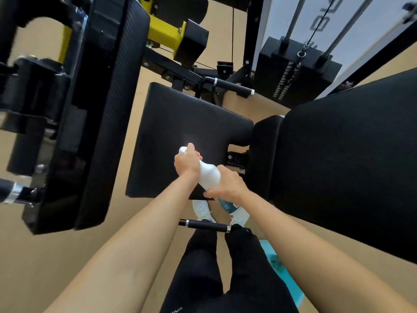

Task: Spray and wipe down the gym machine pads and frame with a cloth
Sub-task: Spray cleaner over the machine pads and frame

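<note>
I hold a white spray bottle [208, 173] over the near part of the black seat pad [180, 123]. My left hand [187, 162] is closed round the bottle's head and trigger, nozzle pointing at the pad. My right hand [228, 185] grips the bottle's body lower down, where a teal label shows. A large black back pad [349, 154] fills the right side. Another long black pad [108, 105] stands at the left on the black and yellow frame [167, 32]. A teal cloth [282, 272] lies by my right leg, partly hidden.
A black handle bar [206, 225] crosses just in front of my white shoes. A second handle [232, 86] sticks out behind the seat. The weight stack [293, 73] with cable and guide rods stands at the back right. Tan floor surrounds the machine.
</note>
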`<state>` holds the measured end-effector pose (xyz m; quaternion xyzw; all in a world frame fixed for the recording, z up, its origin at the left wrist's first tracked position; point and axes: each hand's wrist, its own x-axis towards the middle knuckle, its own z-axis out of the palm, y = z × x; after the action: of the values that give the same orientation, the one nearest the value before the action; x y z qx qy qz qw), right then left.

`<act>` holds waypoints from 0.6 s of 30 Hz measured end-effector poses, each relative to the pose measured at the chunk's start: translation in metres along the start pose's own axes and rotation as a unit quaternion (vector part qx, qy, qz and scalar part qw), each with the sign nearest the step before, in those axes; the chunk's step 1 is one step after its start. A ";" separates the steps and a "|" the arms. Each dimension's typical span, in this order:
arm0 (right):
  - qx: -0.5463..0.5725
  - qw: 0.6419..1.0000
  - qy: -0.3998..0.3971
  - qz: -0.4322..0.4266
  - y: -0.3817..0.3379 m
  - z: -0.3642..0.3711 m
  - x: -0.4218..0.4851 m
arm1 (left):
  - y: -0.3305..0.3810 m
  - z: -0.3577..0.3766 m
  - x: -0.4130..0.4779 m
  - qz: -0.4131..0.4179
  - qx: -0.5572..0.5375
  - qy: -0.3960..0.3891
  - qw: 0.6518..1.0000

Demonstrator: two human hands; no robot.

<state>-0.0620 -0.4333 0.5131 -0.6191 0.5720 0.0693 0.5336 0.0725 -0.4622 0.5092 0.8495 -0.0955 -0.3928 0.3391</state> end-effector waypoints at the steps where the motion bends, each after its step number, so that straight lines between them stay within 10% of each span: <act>1: 0.001 1.000 -0.001 -0.008 -0.003 0.000 0.004 | 0.003 -0.002 0.003 0.001 0.004 0.004 1.000; 18: 0.166 0.985 0.036 0.030 0.028 0.003 0.004 | 0.014 0.033 0.003 -0.024 -0.030 -0.234 0.972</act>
<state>-0.0809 -0.4274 0.4928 -0.5068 0.6128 -0.0328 0.6054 0.0519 -0.4908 0.5014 0.7257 -0.1399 -0.5912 0.3228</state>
